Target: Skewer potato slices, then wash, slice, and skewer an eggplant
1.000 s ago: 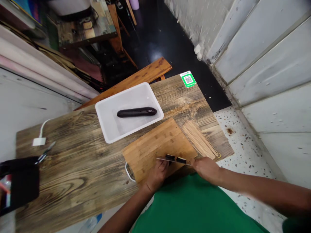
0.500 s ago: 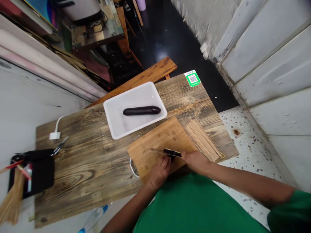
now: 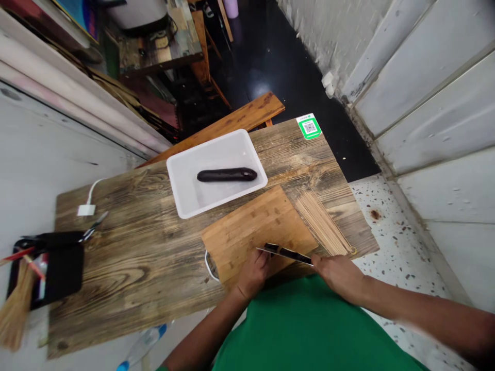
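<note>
Open tabletop (image 3: 143, 232) left of the board (image 3: 247, 221), sticks (image 3: 323, 221) close right, white tray (image 3: 189, 180) beyond

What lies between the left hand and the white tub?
In the head view, bare wooden cutting board, then a narrow strip of tabletop, lie between the left hand and white tub.

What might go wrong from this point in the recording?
The bare left hand is very near the thin metal knife, so a slip might cut it. The short, black-skinned pieces beside the knife might also shift on the flat brown wooden board.
</note>
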{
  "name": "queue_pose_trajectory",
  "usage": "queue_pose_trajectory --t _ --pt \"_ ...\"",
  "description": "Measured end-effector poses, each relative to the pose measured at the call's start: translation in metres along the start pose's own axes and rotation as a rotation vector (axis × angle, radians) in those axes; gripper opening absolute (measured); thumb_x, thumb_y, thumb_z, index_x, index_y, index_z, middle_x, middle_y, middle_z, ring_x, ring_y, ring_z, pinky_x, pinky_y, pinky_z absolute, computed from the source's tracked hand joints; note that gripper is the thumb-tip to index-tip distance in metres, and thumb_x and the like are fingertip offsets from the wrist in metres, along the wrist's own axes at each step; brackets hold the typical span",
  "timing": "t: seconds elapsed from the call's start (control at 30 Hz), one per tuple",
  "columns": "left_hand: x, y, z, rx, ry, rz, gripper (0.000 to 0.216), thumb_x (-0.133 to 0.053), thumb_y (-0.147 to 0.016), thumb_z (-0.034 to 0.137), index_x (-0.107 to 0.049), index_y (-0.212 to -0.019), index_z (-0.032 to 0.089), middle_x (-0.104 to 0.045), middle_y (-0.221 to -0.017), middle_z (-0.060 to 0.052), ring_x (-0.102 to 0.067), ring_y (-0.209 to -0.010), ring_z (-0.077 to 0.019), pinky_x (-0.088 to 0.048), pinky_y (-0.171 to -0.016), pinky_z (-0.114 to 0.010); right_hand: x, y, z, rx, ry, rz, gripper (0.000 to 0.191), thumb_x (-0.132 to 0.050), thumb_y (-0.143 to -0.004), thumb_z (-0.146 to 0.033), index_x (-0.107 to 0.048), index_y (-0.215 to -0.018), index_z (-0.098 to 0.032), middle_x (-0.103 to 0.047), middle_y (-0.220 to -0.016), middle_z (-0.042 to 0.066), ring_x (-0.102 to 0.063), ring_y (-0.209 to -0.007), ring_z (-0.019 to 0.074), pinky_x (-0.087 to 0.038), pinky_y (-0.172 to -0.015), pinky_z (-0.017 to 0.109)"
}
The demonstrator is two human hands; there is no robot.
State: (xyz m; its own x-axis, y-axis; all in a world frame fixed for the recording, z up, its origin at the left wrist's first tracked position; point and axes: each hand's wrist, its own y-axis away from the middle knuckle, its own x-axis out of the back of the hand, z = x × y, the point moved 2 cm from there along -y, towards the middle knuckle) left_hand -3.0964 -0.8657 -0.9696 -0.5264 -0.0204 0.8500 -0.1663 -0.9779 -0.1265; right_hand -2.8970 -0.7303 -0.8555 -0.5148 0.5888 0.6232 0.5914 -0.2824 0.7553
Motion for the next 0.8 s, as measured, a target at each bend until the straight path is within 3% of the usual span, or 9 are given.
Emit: queue_pose_trajectory --t 0.2,0.37,0.5,0.8 --pt "-0.001 0.000 -0.001 -0.064 -0.004 0.044 0.063 -0.035 -0.097 0.012 -0.004 -0.152 0.019 -0.056 -0.133 -0.010 -0.048 -0.128 -0.0198 -0.050 -0.100 -0.037 -0.008 -0.006 0.004 0.012 -0.014 0.015 0.021 -0.044 -0.087 -0.006 -0.058 -0.100 -0.014 -0.071 -0.072 0.007 -0.069 -0.066 0.0236 -0.038 -0.050 0.027" --pt "-0.009 0.009 -0.008 -0.075 -0.026 0.003 0.059 -0.037 -0.097 0.016 -0.012 -0.152 0.018 -0.059 -0.129 -0.010 -0.048 -0.127 -0.0212 -0.050 -0.100 -0.039 -0.008 -0.022 -0.005 0.044 0.064 0.091 0.020 -0.046 -0.082 -0.004 -0.060 -0.094 -0.013 -0.069 -0.070 0.009 -0.069 -0.065 0.0220 -0.041 -0.051 0.027" --pt "-0.015 0.015 -0.011 -0.085 -0.058 0.082 0.055 -0.037 -0.097 0.017 -0.020 -0.150 0.018 -0.062 -0.123 -0.010 -0.051 -0.124 -0.0222 -0.052 -0.099 -0.041 -0.004 -0.024 -0.008 0.063 0.070 0.106 0.021 -0.045 -0.082 -0.005 -0.061 -0.094 -0.013 -0.070 -0.074 0.011 -0.069 -0.067 0.0241 -0.044 -0.053 0.029" --pt "-0.019 0.018 -0.015 -0.133 -0.092 0.132 0.050 -0.035 -0.097 0.015 -0.027 -0.147 0.017 -0.055 -0.133 -0.012 -0.039 -0.135 -0.0237 -0.048 -0.102 -0.044 -0.003 -0.035 -0.014 0.063 -0.033 0.095 0.025 -0.042 -0.088 -0.009 -0.060 -0.104 -0.010 -0.072 -0.076 0.011 -0.071 -0.072 0.0223 -0.047 -0.056 0.025"
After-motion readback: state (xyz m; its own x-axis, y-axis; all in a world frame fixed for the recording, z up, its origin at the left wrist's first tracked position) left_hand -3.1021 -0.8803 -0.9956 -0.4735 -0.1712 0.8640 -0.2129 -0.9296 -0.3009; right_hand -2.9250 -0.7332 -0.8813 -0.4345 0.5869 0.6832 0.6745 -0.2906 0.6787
